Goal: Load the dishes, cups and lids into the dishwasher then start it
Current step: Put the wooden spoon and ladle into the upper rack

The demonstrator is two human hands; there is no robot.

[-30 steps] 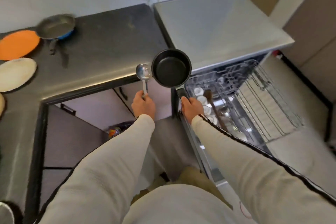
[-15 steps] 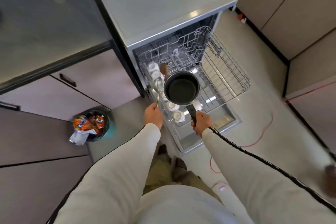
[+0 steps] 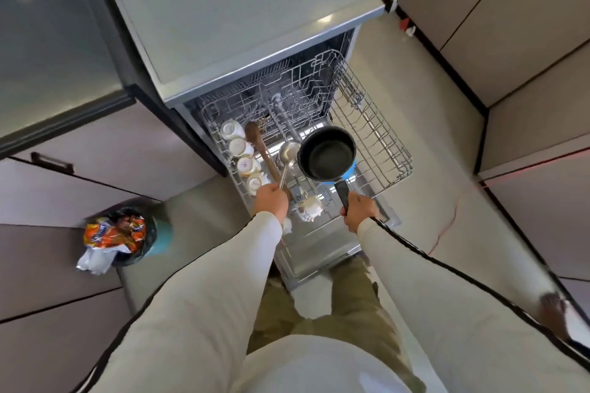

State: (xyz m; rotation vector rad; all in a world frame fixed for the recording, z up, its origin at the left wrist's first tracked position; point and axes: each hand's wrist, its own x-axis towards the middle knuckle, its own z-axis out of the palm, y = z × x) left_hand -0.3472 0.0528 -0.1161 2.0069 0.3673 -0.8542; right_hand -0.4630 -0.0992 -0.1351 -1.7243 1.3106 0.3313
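right fingers [image 3: 350,211] wrap pan [image 3: 327,153] handle | left fingers [image 3: 275,194] grip ladle [image 3: 288,150]

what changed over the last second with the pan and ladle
Both hands carried their loads from beside the dark counter to above the pulled-out wire dishwasher rack. The left hand keeps hold of the metal ladle, the right hand the small black frying pan. Nothing let go; white cups unmoved.
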